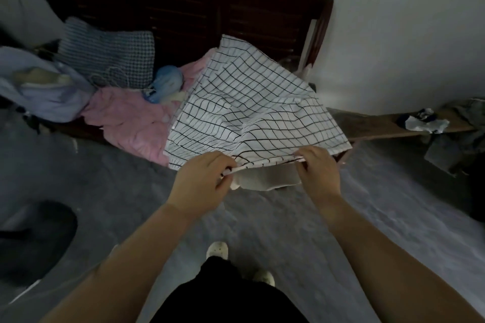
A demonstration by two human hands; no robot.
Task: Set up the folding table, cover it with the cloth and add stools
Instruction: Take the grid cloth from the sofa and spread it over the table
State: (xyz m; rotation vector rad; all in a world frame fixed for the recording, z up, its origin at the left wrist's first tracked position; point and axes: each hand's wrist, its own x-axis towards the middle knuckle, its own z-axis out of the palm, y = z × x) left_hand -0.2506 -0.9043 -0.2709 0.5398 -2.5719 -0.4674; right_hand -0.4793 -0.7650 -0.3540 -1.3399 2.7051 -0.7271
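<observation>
White cloth (249,102) with a thin black grid is spread out in the air in front of the person, held up by its near edge. The left hand (202,183) has its fingers curled in and pinches that edge between thumb and fingers. The right hand (316,170) does the same a little further along, thumb under and fingers over the hem. Between the two hands the edge runs as a tight line, and a pale fold of the cloth's underside hangs just below it. The far part of the cloth billows upward and reaches over the front of a dark wooden bed (183,2) that stands against the pale wall (393,21).

On the bed lies pink bedding (126,118), partly hidden by the cloth's left side. Beside it sit a small light blue bundle (168,81), a checked cushion (110,57) and a crumpled grey-blue garment (47,92). To the right, a low wooden plank (380,126) runs along the wall with crumpled rags (425,120) on it.

The floor (262,217) is grey and bare-looking. Below the arms, the person's dark trousers and two pale shoes (217,249) show. A dark rounded shape (34,238) sits at the lower left; what it is cannot be told
</observation>
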